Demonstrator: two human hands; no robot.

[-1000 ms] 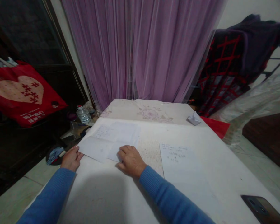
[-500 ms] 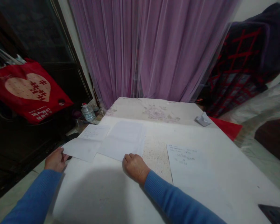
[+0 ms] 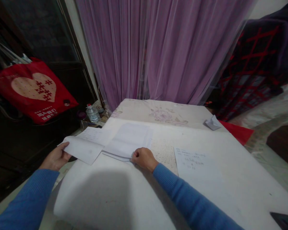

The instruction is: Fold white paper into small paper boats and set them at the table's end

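The left hand (image 3: 55, 158) has its grip on a sheet with writing (image 3: 84, 147) that pokes out over the worktop's (image 3: 98, 198) left edge. The right hand's (image 3: 144, 158) grip pinches the near right corner of white papers (image 3: 127, 139), farther in from that edge.

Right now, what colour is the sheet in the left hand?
White; the sheet in the left hand shows best in the head view.
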